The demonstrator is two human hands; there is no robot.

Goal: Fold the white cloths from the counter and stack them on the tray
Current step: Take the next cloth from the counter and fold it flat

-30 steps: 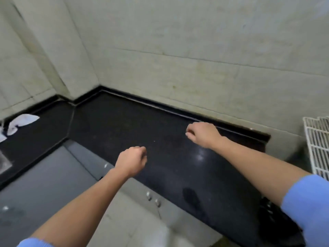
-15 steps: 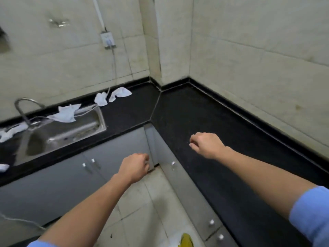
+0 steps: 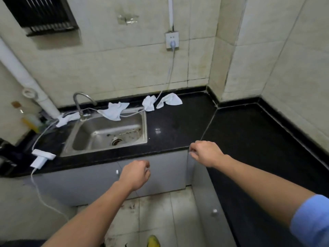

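Several crumpled white cloths lie along the back of the black counter (image 3: 179,129). One cloth (image 3: 171,101) is near the corner, a second cloth (image 3: 148,103) sits just left of it, a third cloth (image 3: 114,111) drapes over the sink's back rim, and a fourth cloth (image 3: 67,119) lies left of the faucet. My left hand (image 3: 136,173) hangs in front of the cabinet doors, fingers loosely curled, holding nothing. My right hand (image 3: 204,153) hovers at the counter's front edge, also loosely curled and empty. Neither hand touches a cloth. No tray is in view.
A steel sink (image 3: 108,133) with a faucet (image 3: 80,102) is set in the counter. A white cable runs from the wall socket (image 3: 172,41) across the cloths to a white adapter (image 3: 42,157) at the front left edge. A bottle (image 3: 31,120) stands far left.
The view has swung left from the right counter section to the sink and the cloths. Both hands stay raised, loosely curled and empty.
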